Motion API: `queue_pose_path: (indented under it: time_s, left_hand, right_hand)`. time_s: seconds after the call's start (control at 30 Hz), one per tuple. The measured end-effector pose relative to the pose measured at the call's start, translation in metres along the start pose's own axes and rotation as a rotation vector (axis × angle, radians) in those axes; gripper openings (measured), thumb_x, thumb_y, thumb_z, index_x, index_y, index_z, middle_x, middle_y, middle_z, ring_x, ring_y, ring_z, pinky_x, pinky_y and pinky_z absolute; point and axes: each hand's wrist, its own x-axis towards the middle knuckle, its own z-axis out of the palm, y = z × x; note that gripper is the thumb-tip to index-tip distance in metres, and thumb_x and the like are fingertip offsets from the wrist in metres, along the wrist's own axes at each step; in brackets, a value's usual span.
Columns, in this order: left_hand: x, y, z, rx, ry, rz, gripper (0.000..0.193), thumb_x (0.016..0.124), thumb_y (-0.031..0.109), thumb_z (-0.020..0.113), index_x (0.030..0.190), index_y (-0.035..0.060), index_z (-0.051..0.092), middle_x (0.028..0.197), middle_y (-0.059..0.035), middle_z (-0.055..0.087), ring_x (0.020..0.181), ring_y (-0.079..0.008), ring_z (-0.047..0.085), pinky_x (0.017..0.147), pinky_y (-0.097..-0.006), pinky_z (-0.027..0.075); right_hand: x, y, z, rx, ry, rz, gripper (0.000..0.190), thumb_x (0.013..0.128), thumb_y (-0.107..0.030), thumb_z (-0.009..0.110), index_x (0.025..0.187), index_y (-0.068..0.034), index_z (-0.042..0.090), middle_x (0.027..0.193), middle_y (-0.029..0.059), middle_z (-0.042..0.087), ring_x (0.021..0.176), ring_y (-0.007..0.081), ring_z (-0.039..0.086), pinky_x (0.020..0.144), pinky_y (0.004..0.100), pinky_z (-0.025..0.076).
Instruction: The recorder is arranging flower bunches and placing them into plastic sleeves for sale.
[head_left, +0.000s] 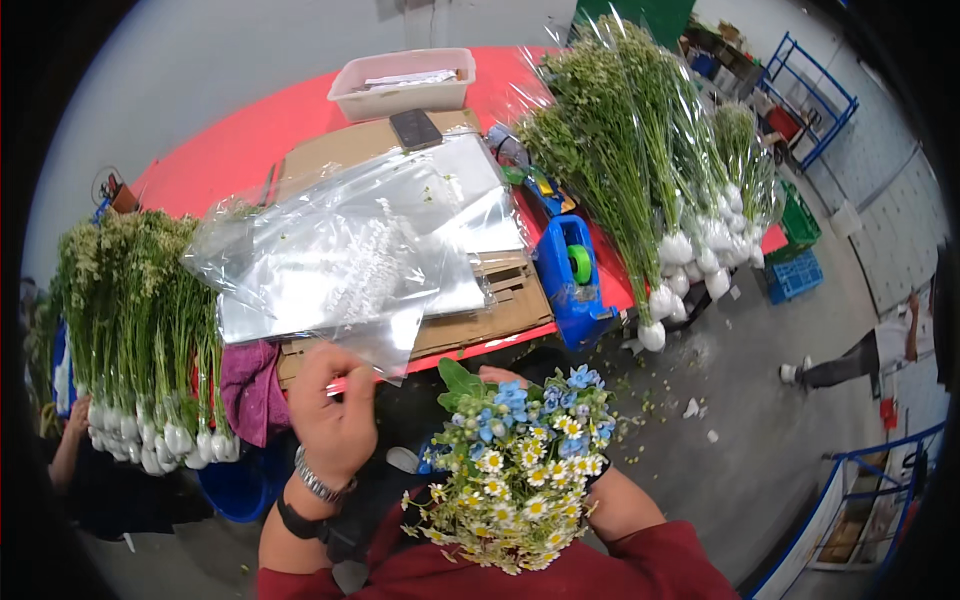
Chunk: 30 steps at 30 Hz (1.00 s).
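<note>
My left hand (334, 409), with a metal-band watch (319, 480) on its wrist, is curled at the near edge of a clear plastic sleeve (360, 285). Whether its fingers pinch the film cannot be made out. The sleeve lies over a stack of similar sleeves (457, 296) on flattened cardboard (517, 300). In front of my chest is a bouquet of white daisy-like flowers (517, 487) and blue star-shaped flowers (510, 401). Behind the blooms, part of my right hand (501, 375) shows around the bouquet; its grip and the stems are mostly hidden.
On the red table (247, 142) are a white bin (405, 82), a phone (415, 129) and a blue tape dispenser (574, 285). Wrapped green bunches stand right (615, 150) and left (142, 322). A purple cloth (256, 390) hangs nearby. People are at left and right.
</note>
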Motion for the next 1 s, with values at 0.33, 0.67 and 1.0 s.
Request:
queue_pose_path:
  time_s: [0.33,0.67,1.0]
  left_hand:
    - [-0.026,0.110,-0.053,-0.923,-0.694,-0.022,0.064,0.104,0.055,0.050,0.126,-0.0030,0.063,0.117,-0.0249,0.071,0.095,-0.0336,0.069,0.093,-0.0424,0.049]
    - [-0.053,0.129,-0.009,-1.511,-0.770,0.134,0.115,0.094,0.075,0.049,0.150,-0.0225,0.026,0.148,-0.0402,0.044,0.136,-0.0465,0.048,0.109,-0.0504,0.036]
    - [-0.043,0.103,-0.040,-1.196,-0.900,-0.258,0.094,0.097,0.071,0.049,0.149,-0.0076,0.043,0.144,-0.0273,0.056,0.122,-0.0371,0.060,0.107,-0.0474,0.043]
  right_hand:
    - [0.025,0.015,-0.018,0.077,0.098,0.086,0.042,0.099,-0.015,0.058,0.139,-0.003,0.057,0.141,0.0138,0.058,0.126,0.0257,0.057,0.111,0.0390,0.044]
    - [0.011,0.025,-0.024,0.032,0.275,-0.097,0.043,0.100,-0.014,0.059,0.142,-0.003,0.052,0.143,0.0155,0.057,0.125,0.0248,0.058,0.107,0.0384,0.047]
    - [-0.001,0.030,-0.033,-0.014,0.397,-0.205,0.044,0.102,-0.013,0.059,0.144,-0.003,0.048,0.144,0.0171,0.056,0.124,0.0238,0.059,0.104,0.0379,0.050]
